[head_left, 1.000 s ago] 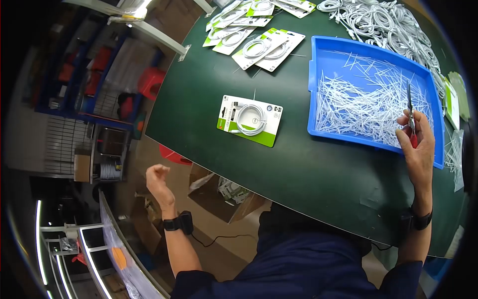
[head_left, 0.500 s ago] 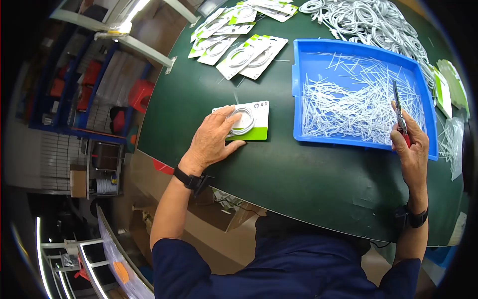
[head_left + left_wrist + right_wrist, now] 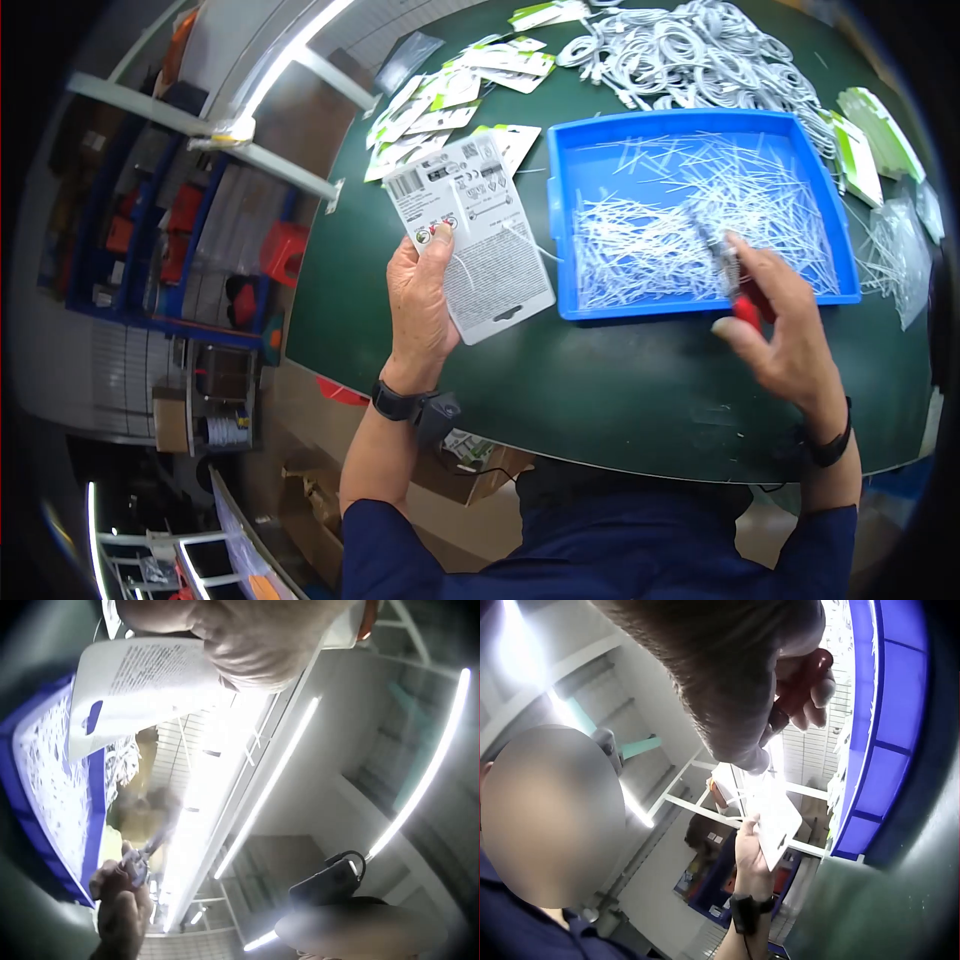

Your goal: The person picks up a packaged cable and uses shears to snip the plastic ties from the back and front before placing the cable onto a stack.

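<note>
My left hand point(image 3: 418, 305) holds a cable's retail card point(image 3: 490, 270) up over the green table, thumb on its printed back. A thin white tie point(image 3: 530, 243) sticks out from that back toward the blue tray. The coiled cable on the front side is hidden. In the left wrist view the card point(image 3: 142, 682) shows small print and a hanger slot. My right hand point(image 3: 790, 325) grips red-handled pliers point(image 3: 742, 305), their metal nose blurred over the tray and pointing away from me. From the right wrist, the red handle point(image 3: 806, 682) shows within the curled fingers.
A blue tray point(image 3: 590, 165) of loose white ties point(image 3: 680, 250) stands right of the card. Behind it lies a heap of white cables point(image 3: 690, 50). Several packed cards point(image 3: 430, 115) are at the back left. Green-white cards point(image 3: 860, 160) and a clear bag point(image 3: 905, 260) lie at right.
My left hand came from beside the table onto the card, then lifted it and turned its back upward. My right hand moved left with the pliers, over the tray's front edge.
</note>
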Available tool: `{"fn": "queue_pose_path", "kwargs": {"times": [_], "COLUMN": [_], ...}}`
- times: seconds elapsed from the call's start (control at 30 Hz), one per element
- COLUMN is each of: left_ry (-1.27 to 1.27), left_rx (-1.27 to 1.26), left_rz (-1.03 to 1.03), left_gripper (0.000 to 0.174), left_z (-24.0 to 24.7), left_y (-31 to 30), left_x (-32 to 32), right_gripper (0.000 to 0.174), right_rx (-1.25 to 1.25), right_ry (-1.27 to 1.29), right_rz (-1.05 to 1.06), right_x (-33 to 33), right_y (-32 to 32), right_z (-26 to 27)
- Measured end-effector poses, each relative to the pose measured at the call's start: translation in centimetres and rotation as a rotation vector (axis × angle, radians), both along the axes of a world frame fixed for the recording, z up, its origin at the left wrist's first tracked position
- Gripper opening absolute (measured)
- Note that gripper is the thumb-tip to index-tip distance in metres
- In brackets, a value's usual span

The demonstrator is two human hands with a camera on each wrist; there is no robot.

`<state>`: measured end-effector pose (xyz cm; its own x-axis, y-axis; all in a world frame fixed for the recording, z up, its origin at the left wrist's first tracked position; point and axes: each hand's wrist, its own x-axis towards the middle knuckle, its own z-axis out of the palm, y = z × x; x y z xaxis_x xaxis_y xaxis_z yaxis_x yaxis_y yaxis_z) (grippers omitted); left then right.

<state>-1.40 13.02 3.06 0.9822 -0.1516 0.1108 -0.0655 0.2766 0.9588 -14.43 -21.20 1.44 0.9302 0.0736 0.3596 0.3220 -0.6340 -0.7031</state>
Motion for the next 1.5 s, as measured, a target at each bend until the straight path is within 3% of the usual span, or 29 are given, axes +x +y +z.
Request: {"fn": "queue_pose_path", "kwargs": {"times": [0.17,0.37,0.77,1.17,1.5], "left_ry": [0.110,0.127,0.031,0.013,0.013], "left_rx": [-0.102,-0.127,-0.174,-0.186,-0.214], "left_rz": [-0.196,-0.202,-0.289,-0.206,-0.140], "left_gripper": [0.031,0.039,0.042,0.038,0.043], "left_z": [-0.1,-0.9,-3.3,-3.7,-4.7], "left_y": [-7.2,-12.4,-13.8,-16.2,-16.5], "left_x": [1.0,0.5,-1.3,-1.7,-0.9], "right_gripper": [0.077,0.075,0.073,0.069,0.069], "right_rx": [-0.021,-0.137,-0.263,-0.146,0.013], "right_ry": [-0.103,-0.092,-0.131,-0.039,0.047], "right_rz": [-0.017,-0.120,-0.184,-0.225,-0.035], "right_x": [-0.1,-0.2,-0.1,-0.2,-0.5], "right_y": [0.8,-0.2,0.1,0.9,1.7], "right_z": [-0.3,-0.6,-1.6,-2.2,-1.8]}}
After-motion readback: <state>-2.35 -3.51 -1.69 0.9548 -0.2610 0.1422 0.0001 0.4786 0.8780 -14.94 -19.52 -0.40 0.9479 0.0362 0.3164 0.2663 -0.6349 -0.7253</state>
